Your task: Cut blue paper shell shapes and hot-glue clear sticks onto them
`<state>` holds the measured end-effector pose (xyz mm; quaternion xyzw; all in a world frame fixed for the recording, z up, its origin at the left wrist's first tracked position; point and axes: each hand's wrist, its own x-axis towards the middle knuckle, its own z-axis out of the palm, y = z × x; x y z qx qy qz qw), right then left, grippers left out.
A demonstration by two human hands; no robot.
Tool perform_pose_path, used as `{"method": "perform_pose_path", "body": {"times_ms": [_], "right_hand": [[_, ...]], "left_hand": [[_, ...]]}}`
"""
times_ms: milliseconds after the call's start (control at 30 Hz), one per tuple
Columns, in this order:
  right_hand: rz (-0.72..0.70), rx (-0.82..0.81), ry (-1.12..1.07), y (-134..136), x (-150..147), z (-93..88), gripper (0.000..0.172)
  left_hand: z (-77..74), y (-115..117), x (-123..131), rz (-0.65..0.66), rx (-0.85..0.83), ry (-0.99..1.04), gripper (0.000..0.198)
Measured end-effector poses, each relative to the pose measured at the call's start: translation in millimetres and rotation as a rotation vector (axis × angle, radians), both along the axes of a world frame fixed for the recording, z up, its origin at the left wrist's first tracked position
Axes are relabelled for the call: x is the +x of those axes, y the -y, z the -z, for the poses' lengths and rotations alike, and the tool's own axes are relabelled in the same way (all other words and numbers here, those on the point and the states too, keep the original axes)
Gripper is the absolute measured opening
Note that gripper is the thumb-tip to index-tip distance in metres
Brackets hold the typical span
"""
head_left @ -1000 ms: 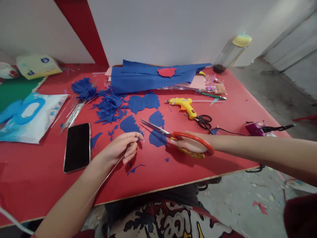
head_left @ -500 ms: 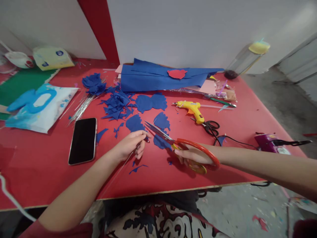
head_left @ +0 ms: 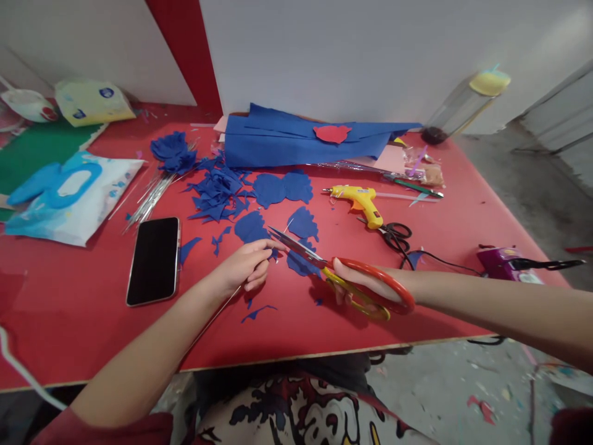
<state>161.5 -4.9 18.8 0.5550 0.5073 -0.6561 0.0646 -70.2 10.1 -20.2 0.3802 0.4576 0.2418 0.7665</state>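
Note:
My left hand (head_left: 248,267) is closed around a thin wire (head_left: 214,315) that runs down toward the table's front edge; its index finger points at the scissor blades. Large scissors (head_left: 377,284) with one red and one yellow handle are in my right hand (head_left: 356,287), their blades pointing up and left, slightly apart. Beneath and beyond the blades lie scalloped blue pieces (head_left: 303,222). Another blue piece (head_left: 250,227) is just above my left hand. Small blue scraps (head_left: 258,313) lie nearer the front edge.
A black phone (head_left: 154,262) lies left. Behind are blue petals (head_left: 217,193), a blue flower on wires (head_left: 173,152) and folded blue sheets (head_left: 287,143). A yellow glue gun (head_left: 361,201), black scissors (head_left: 397,235) and a purple device (head_left: 503,264) are right, with a clear bottle (head_left: 456,111) behind.
The large scissors have turned slightly in my right hand, and more of the yellow handle shows. My left hand has shifted a little left, and its wire lies lower. The camera view has shifted slightly.

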Motion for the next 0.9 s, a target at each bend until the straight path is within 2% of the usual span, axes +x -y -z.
{"method": "perform_pose_path", "body": {"times_ms": [133,233,433,567,733,900], "right_hand": [[0.002,-0.002,0.07,-1.3,-6.4,-9.8,0.06],[0.002,0.03,0.049,-0.9,-2.9,-8.2,0.058],[-0.056,0.093,-0.086,-1.4,12.6,1.1,0.075],[-0.061,0.059,-0.092,-2.2,10.4,-1.9,0.072],[0.014,0.024,-0.086,-3.6,6.1,-10.4,0.063],[-0.049,0.044,-0.207,-5.4,8.8,-9.8,0.063]], "left_hand": [[-2.1,-0.1,-0.6,-0.001,-0.007,0.006,0.022],[-3.9,-0.7,-1.2,0.001,-0.018,0.004,0.026],[-6.8,-0.4,-3.1,0.013,-0.028,0.038,0.026],[-8.4,0.8,-2.4,0.015,-0.041,0.027,0.026],[-7.4,0.2,-2.5,0.03,-0.055,0.026,0.03],[-9.5,0.3,-2.2,0.019,-0.053,0.025,0.031]]}}
